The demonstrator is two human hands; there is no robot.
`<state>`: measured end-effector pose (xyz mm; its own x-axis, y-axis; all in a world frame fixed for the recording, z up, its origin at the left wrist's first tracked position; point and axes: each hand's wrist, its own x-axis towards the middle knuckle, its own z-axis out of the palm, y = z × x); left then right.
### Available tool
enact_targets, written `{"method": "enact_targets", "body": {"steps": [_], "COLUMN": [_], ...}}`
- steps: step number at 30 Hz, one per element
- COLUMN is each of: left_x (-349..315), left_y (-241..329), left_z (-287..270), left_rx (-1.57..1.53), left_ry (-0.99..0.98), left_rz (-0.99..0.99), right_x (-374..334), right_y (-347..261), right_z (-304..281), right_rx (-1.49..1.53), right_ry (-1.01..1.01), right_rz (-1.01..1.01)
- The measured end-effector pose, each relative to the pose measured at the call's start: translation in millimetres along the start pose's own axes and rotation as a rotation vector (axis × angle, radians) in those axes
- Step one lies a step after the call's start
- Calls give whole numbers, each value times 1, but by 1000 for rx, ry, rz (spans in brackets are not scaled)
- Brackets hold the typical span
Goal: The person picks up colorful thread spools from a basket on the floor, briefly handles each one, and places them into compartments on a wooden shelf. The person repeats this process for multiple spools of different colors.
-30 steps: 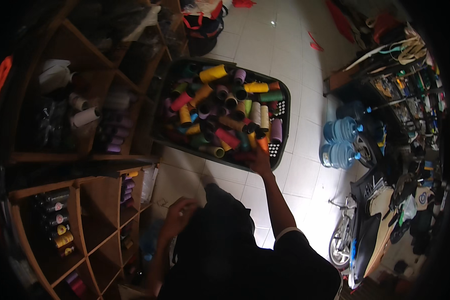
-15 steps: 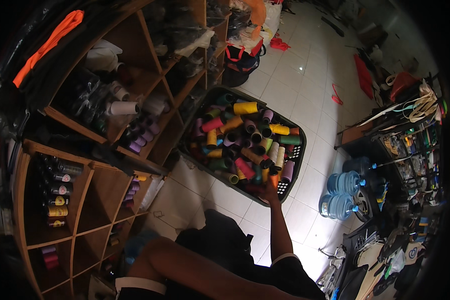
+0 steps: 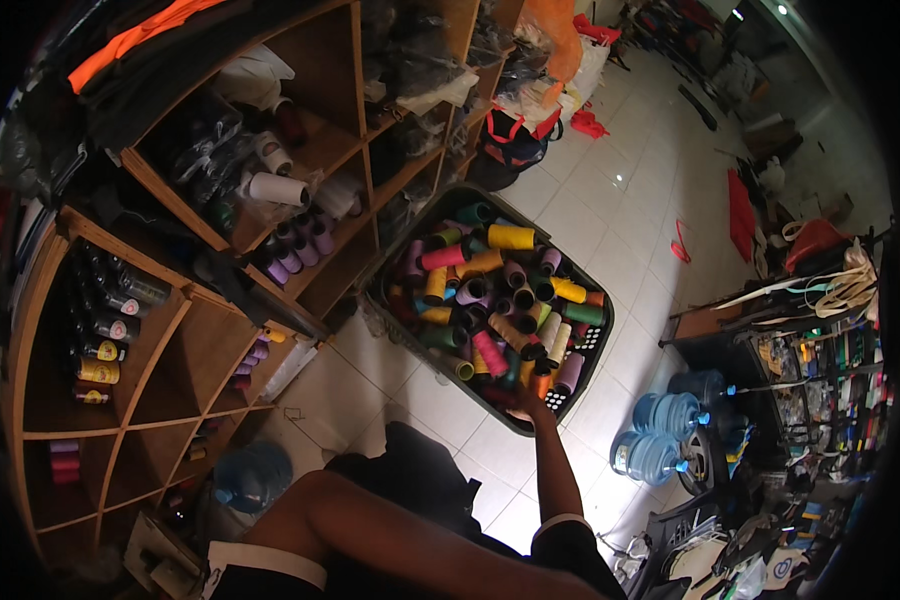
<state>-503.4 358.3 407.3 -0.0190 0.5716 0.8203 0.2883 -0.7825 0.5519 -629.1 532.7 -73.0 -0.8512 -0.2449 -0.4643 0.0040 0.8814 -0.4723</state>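
Note:
A dark plastic basket (image 3: pixel 598 352) with perforated sides stands on the tiled floor before me, heaped with thread spools in many colours. At its near corner my right hand (image 3: pixel 528 406) reaches over the rim, closed round an orange thread spool (image 3: pixel 539 384); the fingers are partly in shadow. A magenta spool (image 3: pixel 489 354), cream spools (image 3: pixel 559 345) and a mauve spool (image 3: pixel 569 373) lie close to this hand. My left arm (image 3: pixel 370 525) is bent across the bottom of the head view, and its hand is out of the picture.
A wooden cubby shelf (image 3: pixel 155 365) on the left holds black-wrapped spools, purple spools (image 3: pixel 288 258) and a white spool (image 3: pixel 278 189). Blue water bottles (image 3: pixel 658 435) stand right of the basket; another water bottle (image 3: pixel 253 475) is by the shelf. A cluttered rack (image 3: pixel 820 340) lines the right.
The view has shifted, so the basket and shelves sit a little lower in the picture. My right hand stays at the basket's near corner, by the orange spool, which looks slightly more tilted.

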Motion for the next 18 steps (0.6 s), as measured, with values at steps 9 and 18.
{"method": "enact_targets", "body": {"steps": [9,18], "left_x": [-8,-128], "left_y": [24,109], "left_z": [-3,0], "left_rx": [-122,-273], "left_ry": [-28,154], "left_rz": [5,-263], "right_x": [3,-48], "right_y": [-4,-96], "right_z": [-9,-36], "right_rx": [-35,-74], "right_ry": [0,140], "right_rz": [21,141]}}
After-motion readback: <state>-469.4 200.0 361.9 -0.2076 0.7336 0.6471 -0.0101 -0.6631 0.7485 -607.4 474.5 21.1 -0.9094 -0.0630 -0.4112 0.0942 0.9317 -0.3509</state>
